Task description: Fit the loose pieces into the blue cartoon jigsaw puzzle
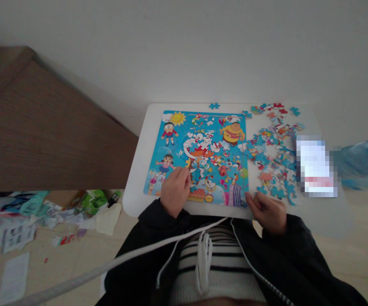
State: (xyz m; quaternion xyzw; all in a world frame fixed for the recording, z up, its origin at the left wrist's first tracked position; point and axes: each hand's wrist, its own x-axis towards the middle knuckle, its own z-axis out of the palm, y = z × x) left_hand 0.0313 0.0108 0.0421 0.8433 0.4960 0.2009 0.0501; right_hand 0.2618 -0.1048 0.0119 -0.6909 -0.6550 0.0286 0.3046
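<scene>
A jigsaw puzzle (167,159) with a blue cartoon picture lies in its flat tray on a small white table (139,170). Its outer border is in place, and loose pieces cover parts of the middle. My left hand (175,191) is closed over the lower left of the puzzle, its fingertips by a yellow-brown bit near the centre; what the fingers hold, if anything, is hidden. At the tray's lower right corner, my right hand (269,211) rests with curled fingers, the thumb at the corner. Many loose puzzle pieces (279,159) are spread right of the tray.
A lit phone (316,166), blurred out, lies at the table's right side. Beyond it is a clear bluish plastic item (365,163). One blue piece (214,106) sits at the back edge. Brown furniture (59,127) stands left, with litter (43,212) on the floor below.
</scene>
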